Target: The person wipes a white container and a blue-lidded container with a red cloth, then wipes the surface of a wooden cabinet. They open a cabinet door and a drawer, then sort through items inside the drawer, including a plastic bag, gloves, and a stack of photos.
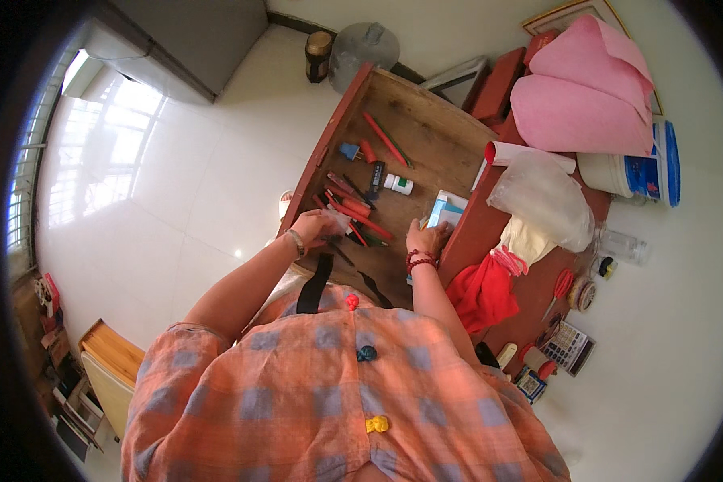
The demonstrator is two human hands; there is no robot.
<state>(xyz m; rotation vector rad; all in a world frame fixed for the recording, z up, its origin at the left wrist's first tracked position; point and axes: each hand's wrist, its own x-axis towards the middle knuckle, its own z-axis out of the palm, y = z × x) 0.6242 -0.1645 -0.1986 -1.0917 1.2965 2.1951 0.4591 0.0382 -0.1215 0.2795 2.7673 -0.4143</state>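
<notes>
An open wooden drawer [434,138] lies before me. At its left side my left hand [315,228] holds a small clear plastic piece [336,222] over pens and red sticks [361,218]. My right hand [428,236] rests against a light-blue and white box [447,211] by the drawer's right wall; its fingertips are partly hidden. Between and beyond the hands lie a white bottle [399,184], a black packet [376,177], a blue plug [350,151], a short red roll [368,151] and a long red stick [385,140] beside a green one.
On the red-brown cabinet top [533,289] at right are a red cloth [488,292], a clear plastic bag [542,196], red-handled scissors [561,284], a calculator [569,347] and pink sheets [584,96]. A large water bottle [361,54] stands behind the drawer.
</notes>
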